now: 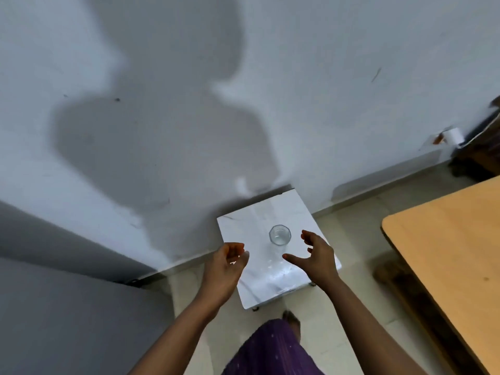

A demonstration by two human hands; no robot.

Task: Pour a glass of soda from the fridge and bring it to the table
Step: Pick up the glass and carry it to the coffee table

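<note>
A clear faceted glass [280, 234] stands upright near the middle of a small white marble-topped table [243, 226] against the wall. It looks empty. My right hand [315, 257] hovers just right of the glass, fingers spread and curved toward it, not touching. My left hand [226, 262] hovers over the table's left edge, fingers loosely curled, holding nothing. No soda bottle is in view.
A large grey surface [67, 307], perhaps the fridge, fills the lower left. A wooden table [454, 253] stands at the right. White wall [297, 77] behind carries my shadow. My purple garment [273, 350] and a foot [291, 319] show on the beige floor.
</note>
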